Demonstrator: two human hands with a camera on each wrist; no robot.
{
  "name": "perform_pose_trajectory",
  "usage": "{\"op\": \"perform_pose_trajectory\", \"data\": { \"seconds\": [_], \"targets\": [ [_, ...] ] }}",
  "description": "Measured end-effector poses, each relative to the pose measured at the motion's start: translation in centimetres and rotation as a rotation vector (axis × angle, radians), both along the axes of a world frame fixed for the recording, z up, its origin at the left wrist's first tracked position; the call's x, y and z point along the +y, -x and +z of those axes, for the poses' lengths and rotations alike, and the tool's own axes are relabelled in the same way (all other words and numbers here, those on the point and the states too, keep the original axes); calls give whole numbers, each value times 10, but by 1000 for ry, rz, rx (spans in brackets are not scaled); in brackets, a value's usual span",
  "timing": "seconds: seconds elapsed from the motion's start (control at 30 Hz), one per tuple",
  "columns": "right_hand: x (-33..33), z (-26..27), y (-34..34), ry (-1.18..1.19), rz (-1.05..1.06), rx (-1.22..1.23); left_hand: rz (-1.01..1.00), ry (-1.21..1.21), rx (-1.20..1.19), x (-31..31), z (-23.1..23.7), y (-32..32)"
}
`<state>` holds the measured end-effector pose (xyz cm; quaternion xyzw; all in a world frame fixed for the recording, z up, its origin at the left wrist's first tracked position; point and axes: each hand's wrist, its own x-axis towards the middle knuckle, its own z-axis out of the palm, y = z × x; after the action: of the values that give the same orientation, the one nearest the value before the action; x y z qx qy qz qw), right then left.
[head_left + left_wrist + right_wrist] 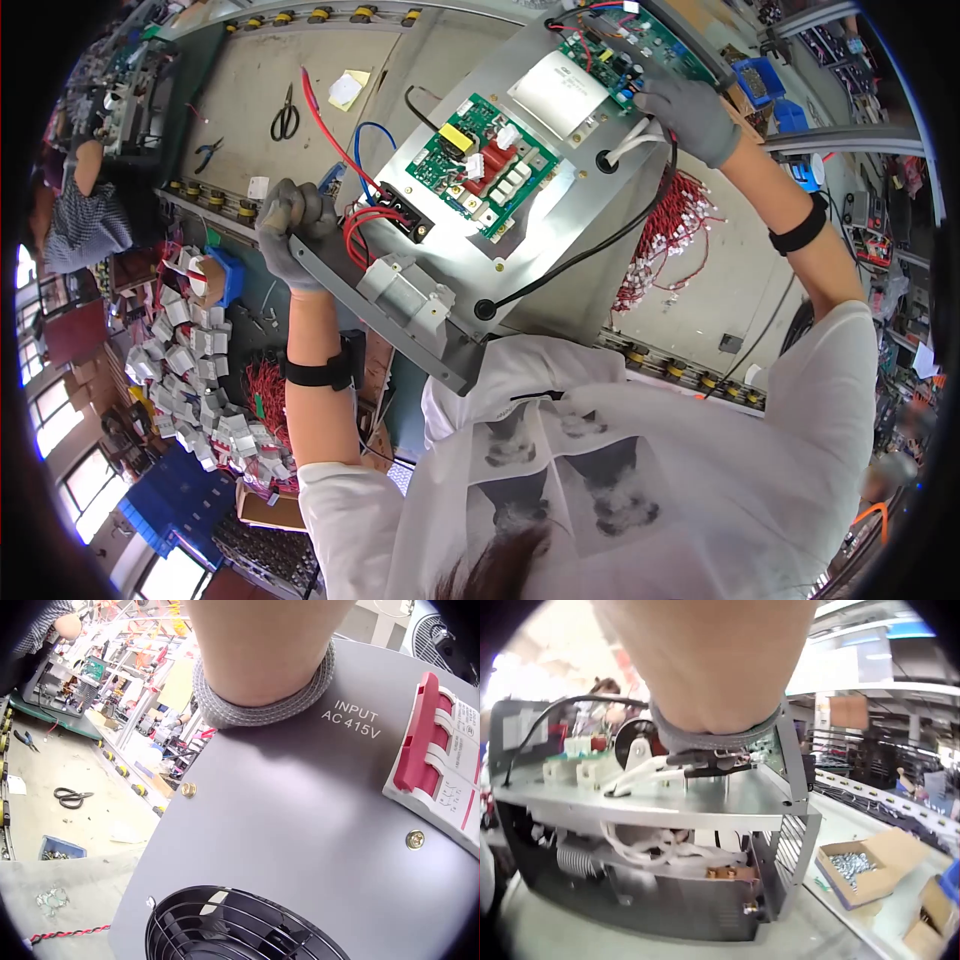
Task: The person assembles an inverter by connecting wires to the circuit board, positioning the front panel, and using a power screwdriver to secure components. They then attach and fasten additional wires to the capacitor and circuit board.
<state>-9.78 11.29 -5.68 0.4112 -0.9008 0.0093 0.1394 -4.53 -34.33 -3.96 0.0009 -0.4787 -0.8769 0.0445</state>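
Observation:
A grey metal equipment chassis (545, 245) carries a green circuit board (485, 165), a large silver capacitor (562, 95) and a transformer-like block (408, 292). My gloved left hand (295, 228) grips the edge of its end panel (300, 802), which is printed INPUT AC 415V and has a red-levered breaker (431, 742) and a fan grille (232, 930). At the opposite end, my gloved right hand (695, 118) is beside the capacitor and a second green board (655, 45). White cables (632, 142) with bare lugs lie close under it. I cannot tell whether its fingers hold anything.
Scissors (286, 115) and pliers (208, 155) lie on the bench beyond the left hand. Red wire bundles (672, 235) lie beside the chassis on the right. A carton of screws (855, 870) stands nearby. White parts (205, 370) are heaped at the lower left.

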Motion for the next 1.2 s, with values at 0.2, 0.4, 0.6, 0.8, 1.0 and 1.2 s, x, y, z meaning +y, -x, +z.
{"op": "perform_pose_trajectory", "data": {
  "seconds": [0.2, 0.4, 0.6, 0.8, 1.0, 1.2],
  "targets": [
    [10, 4, -20, -87, 7, 8, -127, -97, 3, -9, -6, 11],
    [-9, 17, -46, -152, -190, -43, -307, -86, -82, -11, 3, 22],
    [-25, 24, -52, -598, -433, -12, -276, 1299, 209, 7, 81, 12],
    [-41, 36, -31, -604, -443, -361, -296, 1578, 419, 59, 181, -65],
    [-11, 33, -25, -516, -186, -282, -385, 1921, 521, 81, 94, -80],
    [-15, 26, -28, -611, -277, -341, -300, 1923, 516, 83, 92, -77]
  ]
}}
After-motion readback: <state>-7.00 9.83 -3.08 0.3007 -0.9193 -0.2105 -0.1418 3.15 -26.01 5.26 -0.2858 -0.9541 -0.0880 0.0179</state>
